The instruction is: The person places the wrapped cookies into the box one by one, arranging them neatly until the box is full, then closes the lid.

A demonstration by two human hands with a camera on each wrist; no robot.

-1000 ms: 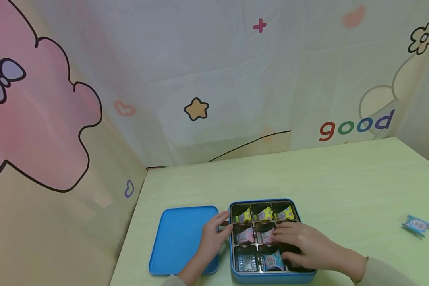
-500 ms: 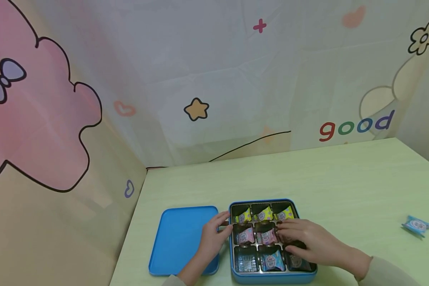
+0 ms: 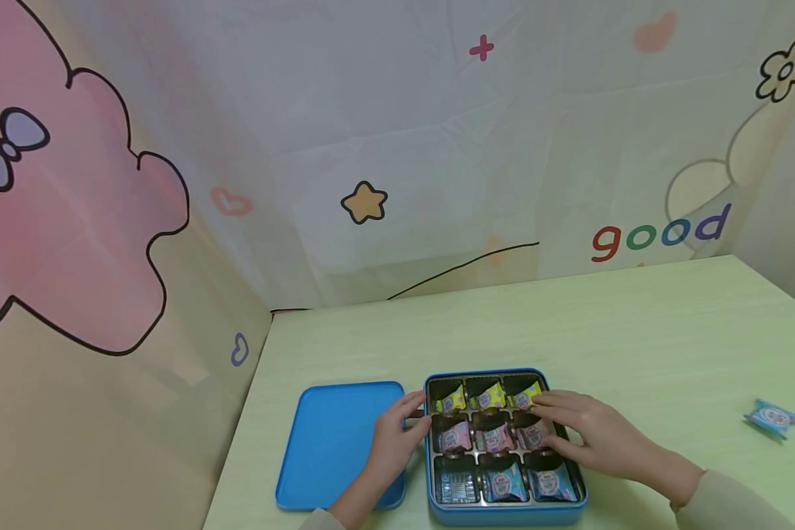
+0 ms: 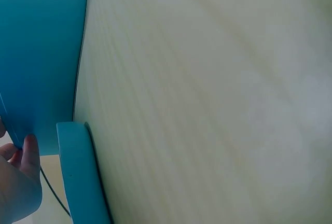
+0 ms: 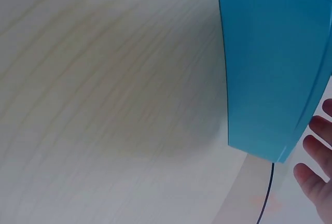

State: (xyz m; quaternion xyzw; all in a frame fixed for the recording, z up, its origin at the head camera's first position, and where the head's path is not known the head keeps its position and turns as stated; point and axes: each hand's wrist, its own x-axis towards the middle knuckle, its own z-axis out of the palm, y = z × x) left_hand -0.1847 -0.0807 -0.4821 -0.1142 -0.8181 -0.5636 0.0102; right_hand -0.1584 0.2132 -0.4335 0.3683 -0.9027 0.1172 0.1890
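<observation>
A blue tin box (image 3: pixel 507 515) stands on the table with a black divided tray inside. Yellow wrapped candies (image 3: pixel 489 397) lie in the back row and pink wrapped candies (image 3: pixel 495 437) in the middle row. The front row has two blue wrapped candies (image 3: pixel 506 483), while its left compartment shows a bare ridged floor. My left hand (image 3: pixel 395 434) rests its fingertips against the box's left rim. Above the right side of the box is my right hand (image 3: pixel 589 430), fingers extended and nothing held. In the right wrist view its fingers (image 5: pixel 314 149) are spread beside the box's wall.
Left of the box, a flat blue lid (image 3: pixel 338 445) lies on the table, partly under the left forearm. A single blue wrapped candy (image 3: pixel 772 417) lies at the far right of the table. A printed curtain (image 3: pixel 424 162) hangs behind the table.
My right hand has shifted right and back from the middle of the tray to its right edge, uncovering the right-hand pink and blue candies. My left hand stays in place.
</observation>
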